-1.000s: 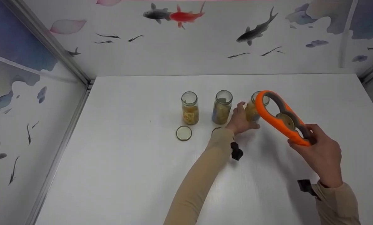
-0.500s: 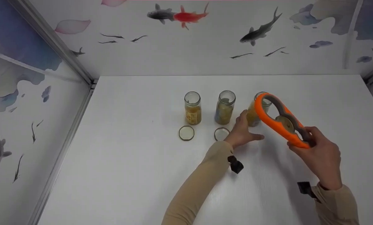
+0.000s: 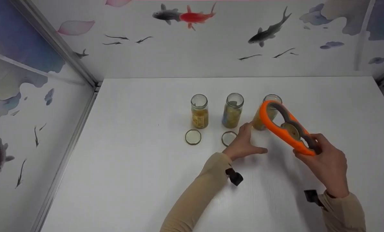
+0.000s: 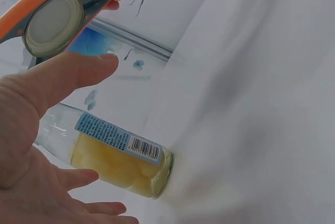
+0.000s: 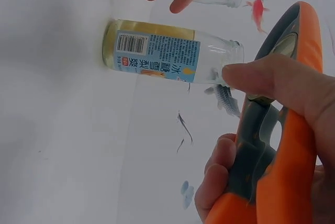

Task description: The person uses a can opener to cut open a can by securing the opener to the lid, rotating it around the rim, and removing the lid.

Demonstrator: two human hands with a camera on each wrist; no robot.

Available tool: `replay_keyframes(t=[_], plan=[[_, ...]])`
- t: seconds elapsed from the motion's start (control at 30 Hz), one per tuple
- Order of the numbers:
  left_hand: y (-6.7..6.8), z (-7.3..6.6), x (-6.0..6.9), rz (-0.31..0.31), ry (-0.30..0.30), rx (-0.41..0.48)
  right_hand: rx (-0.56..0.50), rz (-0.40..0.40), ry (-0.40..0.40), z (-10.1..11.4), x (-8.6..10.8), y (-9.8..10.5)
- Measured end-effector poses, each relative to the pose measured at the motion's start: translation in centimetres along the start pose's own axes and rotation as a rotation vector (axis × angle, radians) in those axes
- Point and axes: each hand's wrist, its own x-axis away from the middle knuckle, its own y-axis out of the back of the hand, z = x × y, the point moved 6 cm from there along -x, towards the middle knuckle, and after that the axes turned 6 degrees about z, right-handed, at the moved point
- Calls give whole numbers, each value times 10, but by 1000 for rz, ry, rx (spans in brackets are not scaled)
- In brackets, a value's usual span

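Note:
My right hand (image 3: 327, 166) grips an orange and grey jar opener (image 3: 280, 132) by its end, held up over the table. Caught inside the opener's grey jaws is a round metal lid (image 4: 54, 25). Behind the opener stands the right-hand glass jar (image 3: 259, 121), upright and lidless, with pale yellow fruit pieces and a blue label (image 5: 157, 51). My left hand (image 3: 243, 146) is just in front of that jar, fingers and thumb spread, holding nothing. Whether a fingertip still touches the glass I cannot tell.
Two more lidless jars, a middle one (image 3: 232, 116) and a left one (image 3: 200, 117), stand in the same row. In front of them lie a left lid (image 3: 193, 137) and a second lid (image 3: 229, 138), partly behind my left hand. Fish-patterned panels (image 3: 195, 48) bound the white table.
My left hand has let go of the right-hand jar and drawn back toward me, its fingers spreading. The right hand with the opener and lid has lowered slightly.

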Motion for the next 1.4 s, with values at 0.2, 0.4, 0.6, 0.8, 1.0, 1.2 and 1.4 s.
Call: replay_keyframes(t=[0.2, 0.4, 0.6, 0.8, 1.0, 1.2, 1.4], plan=[[1, 2, 8, 40, -43, 1, -24, 23, 63, -1, 2, -5], [4, 3, 15, 111, -72, 25, -30, 42, 138, 3, 0, -9], [9, 8, 21, 172, -48, 23, -35, 47, 183, 8, 0, -14], [15, 7, 27, 230, -57, 32, -32, 43, 237, 12, 0, -17], [19, 11, 32, 292, -53, 101, -14, 39, 306, 17, 0, -21], [17, 16, 35, 377, -79, 321, -17, 57, 334, 20, 1, -27], [13, 13, 33, 439, -128, 523, -23, 82, 369, 24, 3, -35]])
